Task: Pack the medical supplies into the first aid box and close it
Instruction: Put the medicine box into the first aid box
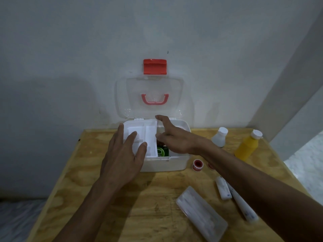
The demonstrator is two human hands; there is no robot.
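Observation:
The white first aid box (pixel 172 164) stands open at the table's far middle, its clear lid (pixel 150 96) with a red latch and pink handle leaning on the wall. A white inner tray (pixel 148 137) sits in the box's left half. My left hand (pixel 123 154) lies flat over the tray's left edge, fingers apart. My right hand (pixel 172 136) hovers over the box's right half, fingers spread, holding nothing. A green item (pixel 162 151) shows inside the box. On the table lie a clear case of white swabs (pixel 201 213), two white tubes (pixel 223 188), a red-and-white tape roll (pixel 197 164), a white bottle (pixel 219 137) and a yellow bottle (pixel 246 147).
The plywood table (pixel 153 198) is pushed against a pale wall. Its right edge drops off beside the yellow bottle, its left edge beside a dark floor. My right forearm crosses above the tubes and tape roll.

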